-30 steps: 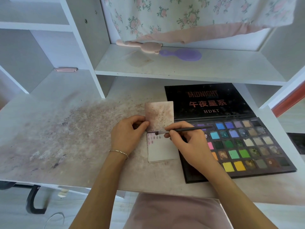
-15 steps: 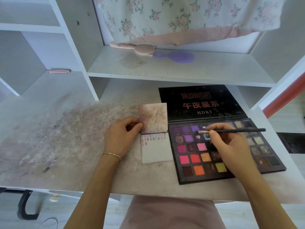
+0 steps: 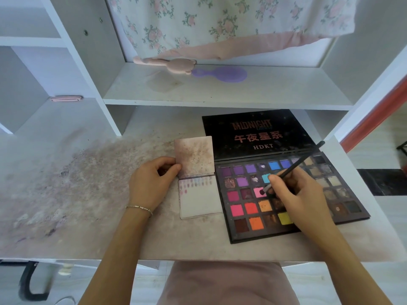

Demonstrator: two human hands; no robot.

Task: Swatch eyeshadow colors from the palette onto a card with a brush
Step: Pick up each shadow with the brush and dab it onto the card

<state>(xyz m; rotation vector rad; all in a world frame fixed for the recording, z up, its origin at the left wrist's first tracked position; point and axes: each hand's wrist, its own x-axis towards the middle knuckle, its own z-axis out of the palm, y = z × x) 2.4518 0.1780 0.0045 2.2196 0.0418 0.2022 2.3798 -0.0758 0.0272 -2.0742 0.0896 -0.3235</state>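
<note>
Desk: stained tabletop [image 3: 66, 194] under white shelving, pink-brown powder smeared across its left half.
Curtain: floral fabric [image 3: 220, 20] with a pink hem hangs behind the upper shelf.
Palette: open eyeshadow palette [image 3: 242, 225] lies on the right half of the tabletop, black lid flat toward the back edge, pans of purple, blue, pink, orange and yellow facing up.
Right hand: right hand [image 3: 301, 199] sits over the middle of the palette, thumb and fingertips pinching the brush low on its handle, the other fingers curled under.
Left hand: left hand [image 3: 149, 186] rests on the tabletop just left of the card, thumb and curled fingers pinching the edge of the flipped-up stained cover; a thin bracelet [image 3: 139, 209] circles the wrist.
Card: white card [image 3: 200, 203] lies flat, touching the palette's left edge, a row of pale swatches along its top, two pink ones below at left.
Shelf items: pink bear-shaped comb [image 3: 171, 64] and purple hand mirror [image 3: 222, 74] lie at the back of the shelf.
Brush: black brush [image 3: 293, 167] slants up to the right, tip down in the pink pan in the third row.
</note>
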